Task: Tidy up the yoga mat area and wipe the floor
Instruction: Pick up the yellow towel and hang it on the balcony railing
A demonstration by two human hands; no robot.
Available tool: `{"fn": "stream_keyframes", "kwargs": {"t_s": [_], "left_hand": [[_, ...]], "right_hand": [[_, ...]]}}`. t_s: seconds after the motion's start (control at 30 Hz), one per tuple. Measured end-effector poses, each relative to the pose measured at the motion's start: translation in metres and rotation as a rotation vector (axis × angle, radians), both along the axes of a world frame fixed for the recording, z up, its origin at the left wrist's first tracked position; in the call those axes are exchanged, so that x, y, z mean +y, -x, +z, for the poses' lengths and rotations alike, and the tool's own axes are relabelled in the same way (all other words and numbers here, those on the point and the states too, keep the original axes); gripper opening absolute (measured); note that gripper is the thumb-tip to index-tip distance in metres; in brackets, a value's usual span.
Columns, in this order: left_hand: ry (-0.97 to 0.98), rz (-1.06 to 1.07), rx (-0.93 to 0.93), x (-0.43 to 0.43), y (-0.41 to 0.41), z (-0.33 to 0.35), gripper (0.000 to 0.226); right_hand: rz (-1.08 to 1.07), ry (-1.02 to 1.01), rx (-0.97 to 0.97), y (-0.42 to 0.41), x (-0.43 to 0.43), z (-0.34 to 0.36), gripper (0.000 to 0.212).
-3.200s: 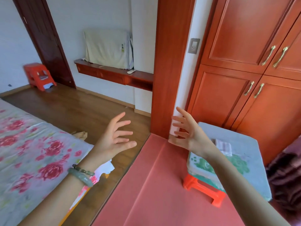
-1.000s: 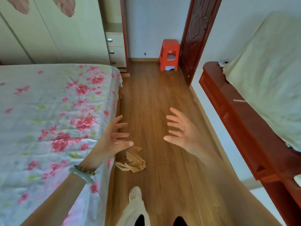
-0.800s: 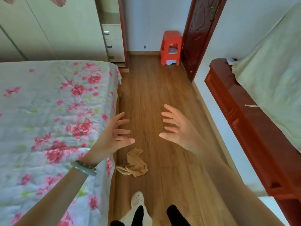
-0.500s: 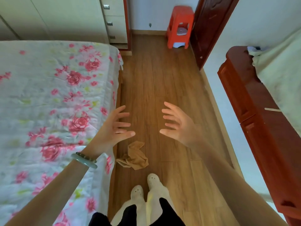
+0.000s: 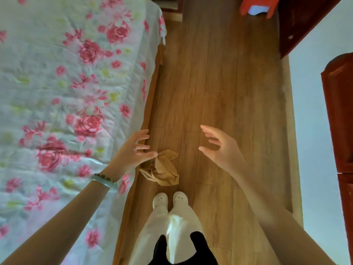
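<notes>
A crumpled tan cloth (image 5: 162, 171) lies on the wooden floor (image 5: 219, 83) beside the bed, just ahead of my feet. My left hand (image 5: 133, 152) hovers above the cloth's left edge, fingers spread, holding nothing. My right hand (image 5: 219, 148) is held out over the floor to the right of the cloth, fingers loosely spread and empty. No yoga mat is in view.
A bed with a rose-print cover (image 5: 66, 102) fills the left side. My white slippers (image 5: 170, 199) stand on the floor below the cloth. A red plastic stool (image 5: 256, 6) sits at the far end. A dark red door (image 5: 305, 22) and red-brown cabinet (image 5: 340, 121) line the right.
The view has tilted down toward the floor and my feet. Both hands stay open and have come lower, the left one now over the cloth's edge.
</notes>
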State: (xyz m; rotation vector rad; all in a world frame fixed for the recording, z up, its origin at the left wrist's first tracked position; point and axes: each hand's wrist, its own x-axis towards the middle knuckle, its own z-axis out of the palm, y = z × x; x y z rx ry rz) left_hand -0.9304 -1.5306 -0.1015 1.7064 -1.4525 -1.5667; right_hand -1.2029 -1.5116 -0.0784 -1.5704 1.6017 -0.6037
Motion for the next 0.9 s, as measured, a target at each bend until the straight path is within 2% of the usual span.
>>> {"fn": "stream_keyframes", "kwargs": {"t_s": [0.13, 0.33, 0.53, 0.6, 0.8, 0.9], "left_hand": [[-0.070, -0.014, -0.066, -0.023, 0.000, -0.094, 0.067], [-0.211, -0.049, -0.187, -0.039, -0.013, -0.285, 0.061], [-0.287, 0.013, -0.208, -0.044, -0.013, -0.459, 0.058], [-0.310, 0.035, -0.217, -0.044, -0.012, -0.510, 0.058], [-0.353, 0.082, -0.285, -0.050, -0.014, -0.621, 0.055], [-0.352, 0.054, -0.346, -0.054, -0.021, -0.664, 0.067]], "right_hand": [[-0.005, -0.027, 0.017, -0.006, -0.027, -0.095, 0.053], [-0.007, -0.121, 0.085, -0.021, -0.050, -0.279, 0.045], [-0.033, -0.286, 0.087, -0.038, -0.050, -0.455, 0.038], [-0.012, -0.284, 0.117, -0.041, -0.048, -0.507, 0.038], [0.124, -0.291, 0.218, -0.047, -0.052, -0.636, 0.039], [0.170, -0.331, 0.271, -0.050, -0.059, -0.689, 0.049]]}}
